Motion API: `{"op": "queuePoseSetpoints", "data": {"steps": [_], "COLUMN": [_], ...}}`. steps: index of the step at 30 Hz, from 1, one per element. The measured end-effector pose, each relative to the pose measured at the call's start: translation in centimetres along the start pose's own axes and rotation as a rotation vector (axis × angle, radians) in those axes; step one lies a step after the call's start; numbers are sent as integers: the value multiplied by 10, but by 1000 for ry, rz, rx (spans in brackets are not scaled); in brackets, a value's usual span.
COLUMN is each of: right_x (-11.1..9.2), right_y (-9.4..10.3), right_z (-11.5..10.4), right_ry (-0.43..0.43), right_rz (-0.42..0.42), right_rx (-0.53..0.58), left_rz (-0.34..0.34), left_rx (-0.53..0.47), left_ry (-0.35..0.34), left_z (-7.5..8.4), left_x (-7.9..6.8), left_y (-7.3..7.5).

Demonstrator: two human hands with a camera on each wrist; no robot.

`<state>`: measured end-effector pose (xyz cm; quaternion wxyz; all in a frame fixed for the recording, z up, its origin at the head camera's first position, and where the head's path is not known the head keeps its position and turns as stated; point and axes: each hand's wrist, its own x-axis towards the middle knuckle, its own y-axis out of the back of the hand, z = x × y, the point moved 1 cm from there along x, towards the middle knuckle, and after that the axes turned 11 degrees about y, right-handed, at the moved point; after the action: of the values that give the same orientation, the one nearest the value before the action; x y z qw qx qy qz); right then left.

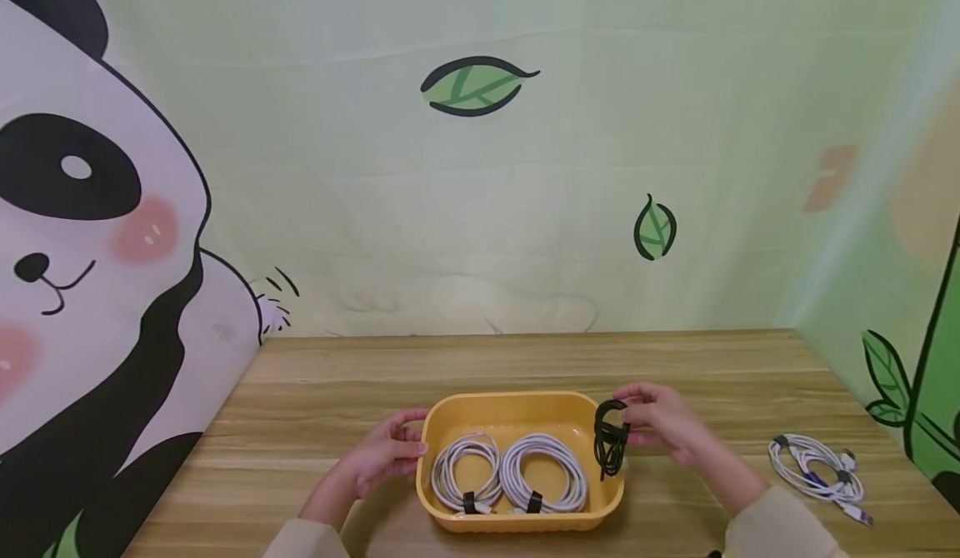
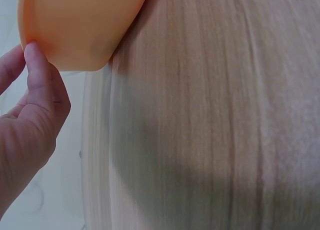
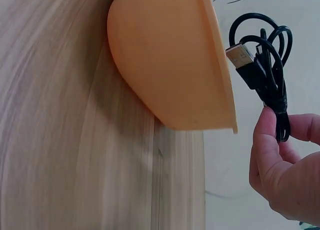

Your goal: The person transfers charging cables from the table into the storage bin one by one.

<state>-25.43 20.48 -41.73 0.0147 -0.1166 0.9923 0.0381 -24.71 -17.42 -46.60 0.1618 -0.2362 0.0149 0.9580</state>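
Note:
A yellow plastic basket (image 1: 517, 522) stands near the front of the wooden table. Inside it lie two coiled white cables, the left coil (image 1: 442, 483) and the right coil (image 1: 579, 479), each bound with a black strap. My left hand (image 1: 386, 451) grips the basket's left rim between thumb and fingers, as the left wrist view also shows. Over the basket's right end, my right hand (image 1: 663, 418) pinches a bundled black USB cable (image 3: 272, 82) by one end. Its metal plug (image 3: 240, 55) shows in the right wrist view.
Another coiled white USB cable (image 1: 802, 475) with a dark strap lies on the table (image 1: 360, 366) to the right, beyond my right forearm. A printed cloth backdrop (image 1: 337, 166) with a panda and leaves rises behind the table. A small dark thing (image 1: 715, 554) shows at the bottom edge.

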Motion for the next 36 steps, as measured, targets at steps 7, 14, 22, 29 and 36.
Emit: {"op": "queuePoseSetpoints", "data": {"steps": [7,14,22,29,36], "right_x": [4,8,12,17,21], "right_y": [-11,-22,-36,-46,-55], "right_z": [0,-1,-2,0,2], "right_ry": [9,-1,16,35,39], "right_rz": [21,78,124,164,195], "right_rx": [8,6,47,67,80], "left_rz": [-17,-26,-26,-13,-8], "left_rx": [-20,-17,-12,-7,-2], "left_ry": [-6,-13,-12,-8,-5], "left_z": [1,0,-1,0,1], "left_x": [-1,-1,1,0,-1], "left_y": [0,1,1,1,0]}}
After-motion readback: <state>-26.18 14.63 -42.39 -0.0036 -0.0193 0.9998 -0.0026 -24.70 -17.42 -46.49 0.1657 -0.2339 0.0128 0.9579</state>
